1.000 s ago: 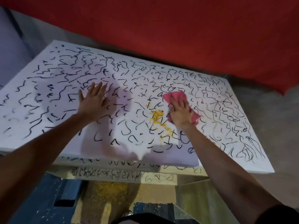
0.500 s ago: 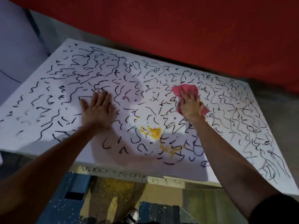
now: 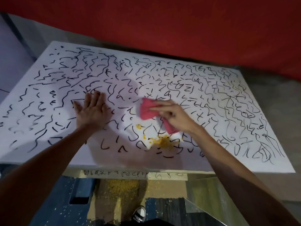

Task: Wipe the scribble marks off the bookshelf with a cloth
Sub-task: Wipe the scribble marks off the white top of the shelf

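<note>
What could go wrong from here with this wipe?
1. The cloth, gripped by the right hand, is just behind the yellow crumbs; a stroke could smear them or push them off the front edge of the shelf.
2. The left hand presses flat on marks; it may smudge them.

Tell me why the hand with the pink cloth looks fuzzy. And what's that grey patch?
Head view: the right hand and cloth look smeared, probably moving fast; the left hand, flat on the shelf, is sharper; the grey patch is a soft shadow across the shelf's middle.
</note>
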